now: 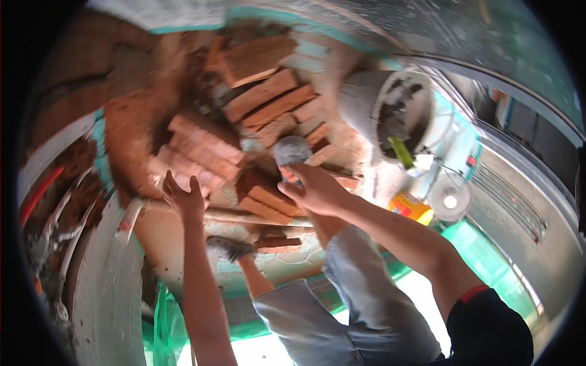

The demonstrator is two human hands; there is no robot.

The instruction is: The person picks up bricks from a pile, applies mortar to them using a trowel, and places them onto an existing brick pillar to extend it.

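My left hand [184, 196] is open, fingers and thumb spread, holding nothing. It hovers at the near edge of a stack of red bricks [204, 149]; whether it touches them I cannot tell. Nearer the middle, my right hand [314, 188] is closed around what looks like a trowel [292, 150], with a rounded grey end and a bit of orange-red by the fingers. Blur and the fingers hide its handle. Below that hand lie a few more bricks [265, 204], and beyond it a looser pile of bricks [268, 100].
A mortar-crusted grey bucket [357, 100] lies tilted at the right, a green object [401, 151] at its mouth. Nearby are a yellow container [412, 207] and a round greyish object [450, 198]. Green netting [168, 317] hangs below. My shoe [229, 249] stands by broken bricks.
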